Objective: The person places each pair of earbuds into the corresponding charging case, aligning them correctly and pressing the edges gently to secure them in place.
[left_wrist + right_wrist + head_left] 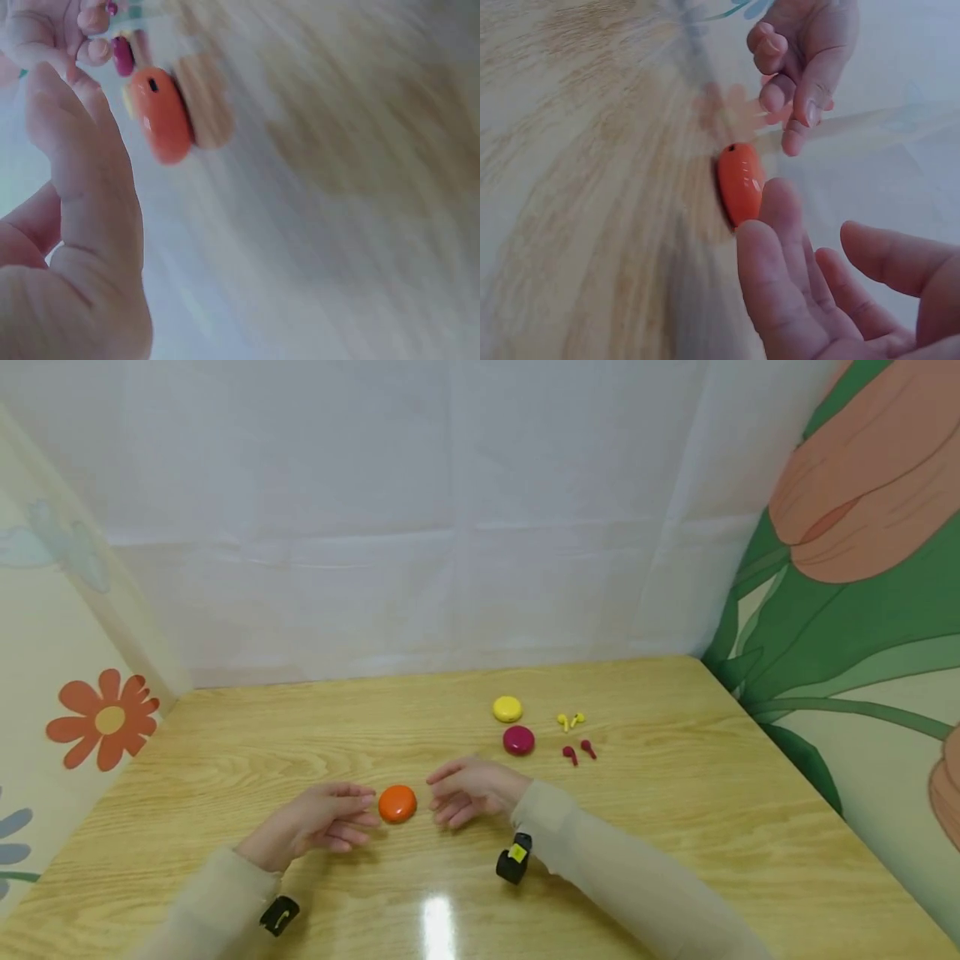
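Note:
A round, glossy orange earbud case (397,804) lies on the wooden table between my two hands. My left hand (330,818) is just left of it, fingers loosely extended and holding nothing. On the other side my right hand (474,791) hovers with relaxed, parted fingers, also holding nothing. In the left wrist view the orange case (161,116) shows a small dark slot on its side. Seen from the right wrist, the case (740,182) sits beyond the fingertips, with a gap between it and the left hand (806,64).
Farther back are a yellow case (507,709) and a magenta case (518,741). To their right lie a pair of yellow earbuds (571,721) and a pair of magenta earbuds (579,752). A white cloth (450,527) hangs behind the table (262,727).

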Motion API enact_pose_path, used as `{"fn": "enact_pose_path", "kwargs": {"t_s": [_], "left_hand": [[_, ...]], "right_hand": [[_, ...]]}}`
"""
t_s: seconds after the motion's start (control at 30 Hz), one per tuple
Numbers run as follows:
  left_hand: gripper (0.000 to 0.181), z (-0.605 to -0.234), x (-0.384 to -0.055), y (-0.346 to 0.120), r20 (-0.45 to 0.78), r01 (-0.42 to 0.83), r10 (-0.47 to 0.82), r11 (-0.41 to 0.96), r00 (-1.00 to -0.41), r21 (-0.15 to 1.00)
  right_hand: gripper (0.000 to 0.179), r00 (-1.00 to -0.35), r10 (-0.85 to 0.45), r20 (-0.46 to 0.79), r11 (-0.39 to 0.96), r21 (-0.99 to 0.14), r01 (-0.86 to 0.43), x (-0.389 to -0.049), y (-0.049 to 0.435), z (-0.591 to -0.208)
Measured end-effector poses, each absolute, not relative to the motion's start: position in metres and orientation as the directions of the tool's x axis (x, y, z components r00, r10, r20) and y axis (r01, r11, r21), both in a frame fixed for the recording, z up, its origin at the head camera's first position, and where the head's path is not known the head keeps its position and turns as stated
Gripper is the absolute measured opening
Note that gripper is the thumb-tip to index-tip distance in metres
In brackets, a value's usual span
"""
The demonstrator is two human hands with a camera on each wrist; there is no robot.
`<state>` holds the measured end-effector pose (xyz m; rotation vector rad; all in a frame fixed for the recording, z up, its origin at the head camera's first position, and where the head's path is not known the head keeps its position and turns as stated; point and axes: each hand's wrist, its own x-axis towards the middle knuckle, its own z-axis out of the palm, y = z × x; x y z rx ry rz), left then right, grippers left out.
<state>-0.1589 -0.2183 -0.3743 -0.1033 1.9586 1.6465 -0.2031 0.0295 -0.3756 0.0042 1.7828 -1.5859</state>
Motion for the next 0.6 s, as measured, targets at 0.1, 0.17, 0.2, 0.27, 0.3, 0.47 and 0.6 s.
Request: {"fn": "enact_pose_path", "kwargs": {"t_s": [0.1,0.17,0.2,0.27,0.3,0.47,0.6], "left_hand": [[0.049,-0.37,-0.156,-0.21,-0.442,-0.382,0.282,0.245,-0.851,0.891],[0.049,-0.368,-0.156,-0.205,-0.427,-0.368,0.28,0.239,-0.86,0.898],[0.049,-0.367,-0.155,-0.202,-0.418,-0.361,0.281,0.232,-0.864,0.903],[0.049,-0.365,-0.155,-0.197,-0.395,-0.343,0.29,0.216,-0.872,0.914],[0.049,-0.365,-0.154,-0.194,-0.384,-0.335,0.297,0.204,-0.874,0.92],[0.051,-0.368,-0.154,-0.184,-0.329,-0.294,0.342,0.153,-0.88,0.944],[0.054,-0.37,-0.153,-0.175,-0.306,-0.278,0.334,0.129,-0.891,0.952]], "right_hand": [[0.03,-0.746,-0.447,-0.493,0.223,-0.87,0.44,-0.203,0.037,-0.372],[0.03,-0.756,-0.446,-0.479,0.214,-0.877,0.43,-0.204,0.043,-0.37],[0.03,-0.759,-0.446,-0.475,0.209,-0.88,0.427,-0.204,0.046,-0.369],[0.031,-0.766,-0.446,-0.463,0.197,-0.886,0.421,-0.204,0.051,-0.367],[0.032,-0.769,-0.445,-0.458,0.192,-0.888,0.418,-0.205,0.054,-0.365],[0.033,-0.805,-0.401,-0.436,0.206,-0.9,0.385,-0.205,0.069,-0.358],[0.035,-0.819,-0.388,-0.424,0.239,-0.904,0.355,-0.204,0.08,-0.355]]}}
